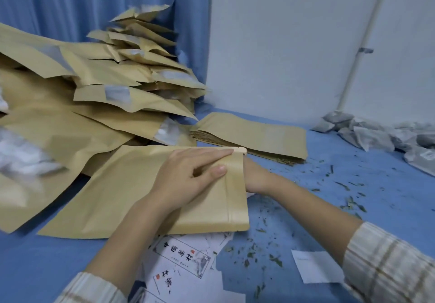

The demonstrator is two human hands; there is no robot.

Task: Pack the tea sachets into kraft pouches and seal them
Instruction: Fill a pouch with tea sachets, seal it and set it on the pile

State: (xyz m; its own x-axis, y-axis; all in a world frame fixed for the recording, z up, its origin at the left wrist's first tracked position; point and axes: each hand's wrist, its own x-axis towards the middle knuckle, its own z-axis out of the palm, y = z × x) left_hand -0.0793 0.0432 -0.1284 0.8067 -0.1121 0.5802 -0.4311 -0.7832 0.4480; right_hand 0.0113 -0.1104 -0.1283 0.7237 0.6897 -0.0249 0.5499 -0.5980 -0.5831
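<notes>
Hands: left hand [188,175] lies flat, pressing kraft pouch [131,194] on the blue surface [329,208] – right hand [255,178] hidden behind its top edge, grip unclear | risk: strip may stay part open – sachets slip out

A kraft pouch [131,189] lies flat on the desk [353,185] at the centre, its mouth end to the right. The left hand [188,175] rests on top of it near that end, and the right hand [255,178] sits just right of the mouth, partly behind the pouch. Behind and to the left rises a heap of filled pouches [113,79]. A flat stack of empty pouches [254,133] lies behind the hands. Tea sachets [376,133] are piled at the far right. Printed labels [186,260] lie in front of the pouch, partly under it, and loose leaf bits [266,251] are scattered to their right.
</notes>
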